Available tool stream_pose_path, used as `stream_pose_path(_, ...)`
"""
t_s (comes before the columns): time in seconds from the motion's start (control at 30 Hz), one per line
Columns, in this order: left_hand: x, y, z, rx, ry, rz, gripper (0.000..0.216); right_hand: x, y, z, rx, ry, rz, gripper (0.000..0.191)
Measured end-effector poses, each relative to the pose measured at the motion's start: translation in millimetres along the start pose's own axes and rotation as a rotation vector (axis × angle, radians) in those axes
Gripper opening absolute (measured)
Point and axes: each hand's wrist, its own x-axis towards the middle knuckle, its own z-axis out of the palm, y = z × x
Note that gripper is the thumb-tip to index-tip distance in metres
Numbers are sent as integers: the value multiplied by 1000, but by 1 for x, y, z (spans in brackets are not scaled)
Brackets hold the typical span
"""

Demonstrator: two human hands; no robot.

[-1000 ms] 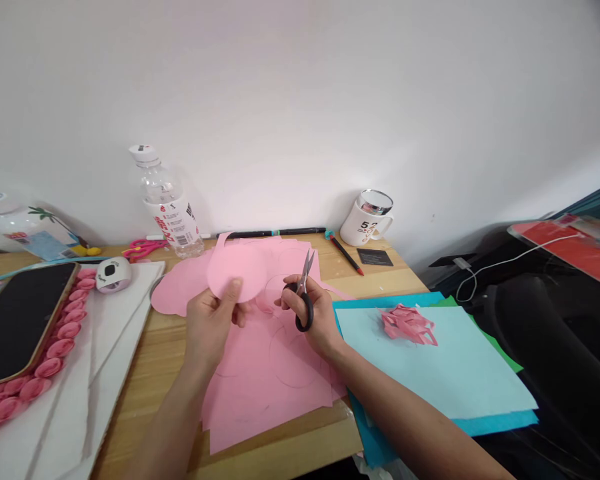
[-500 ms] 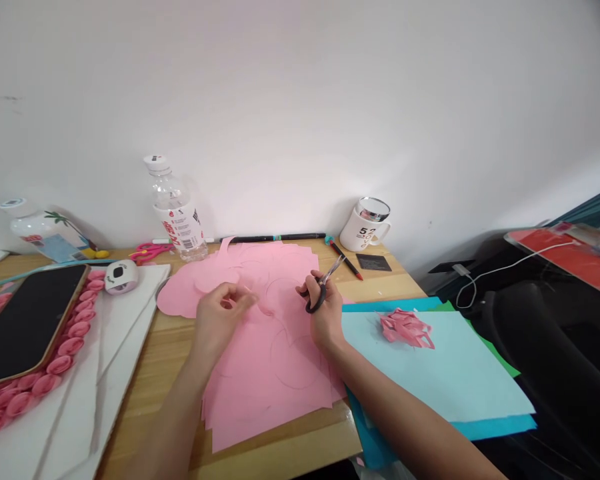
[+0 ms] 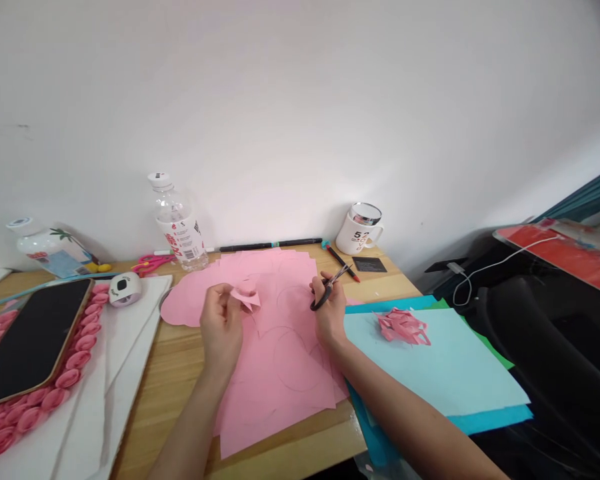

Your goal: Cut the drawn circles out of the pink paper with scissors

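Note:
Pinched in my left hand (image 3: 223, 327) is a small pink paper scrap (image 3: 247, 298), curled and held above the stack. My right hand (image 3: 330, 310) is closed round black-handled scissors (image 3: 327, 290), their blades pointing up and away to the right. Beneath both hands lie pink paper sheets (image 3: 280, 413) with drawn circular pencil outlines. Cut, rounded pink paper pieces (image 3: 183, 300) lie left of the stack. A crumpled bunch of pink paper strips (image 3: 404, 327) rests on the pale blue sheets (image 3: 440, 373) to the right.
Along the wall stand a clear bottle (image 3: 180, 230) and a white mug (image 3: 359, 233); black pens (image 3: 245, 247) lie between them. A phone (image 3: 35, 340) rests on pink paper roses (image 3: 55, 399) at left, near a small white device (image 3: 125, 289). Pink scissors (image 3: 150, 265) lie behind.
My left hand has lifted and turned, bringing up the curled pink scrap. My right hand still holds the scissors, now slightly further right. The view has shifted a little.

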Motion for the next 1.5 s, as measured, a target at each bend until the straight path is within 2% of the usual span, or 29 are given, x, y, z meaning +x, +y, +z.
stream_pose_path(0.13,5,7,-3,-327,188,-73,9,0,-2,1,-11,-66,-73,36)
stream_pose_path(0.23,10,2,-4,-381,293,-171,18,0,0,2,-6,-139,-104,35)
stream_pose_path(0.3,12,-5,-4,-233,237,-223,29,1,1,2,15,-144,-87,36)
stream_pose_path(0.33,11,-8,-4,-114,158,-243,31,1,1,1,30,-136,-70,37)
stream_pose_path(0.43,6,-12,-3,96,-16,-256,25,4,1,1,69,-93,-18,37)
stream_pose_path(0.53,0,-8,-4,95,-70,-278,24,6,0,0,89,-50,9,37)
stream_pose_path(0.6,0,-2,-5,14,-112,-362,25,8,-1,1,109,-27,23,35)
stream_pose_path(0.67,2,3,-5,-174,-70,-497,22,10,-1,1,134,-14,30,32)
stream_pose_path(0.77,7,8,-4,-453,79,-696,15,12,2,2,171,-6,31,29)
stream_pose_path(0.9,7,8,3,-552,102,-779,22,16,8,2,205,-4,29,24)
stream_pose_path(1.03,4,9,2,-586,-33,-780,24,20,13,1,221,-22,29,23)
stream_pose_path(1.1,4,10,-3,-581,-161,-802,22,20,15,0,219,-38,26,23)
stream_pose_path(1.23,2,15,-13,-583,-701,-894,27,19,16,1,198,-75,21,26)
stream_pose_path(1.27,1,16,-14,-570,-802,-901,30,18,16,1,192,-81,22,26)
stream_pose_path(1.3,0,16,-13,-531,-850,-897,32,17,16,1,185,-86,24,27)
stream_pose_path(1.33,-1,17,-12,-467,-831,-873,31,17,16,2,179,-89,26,27)
stream_pose_path(1.37,-2,16,-10,-378,-737,-820,30,16,15,2,173,-91,28,26)
stream_pose_path(1.43,-2,13,-7,-164,-381,-622,24,14,12,2,158,-93,32,26)
stream_pose_path(1.47,-1,10,-7,-45,-174,-472,23,12,11,2,150,-93,33,26)
stream_pose_path(1.5,1,6,-7,63,-26,-312,21,11,9,3,141,-92,32,27)
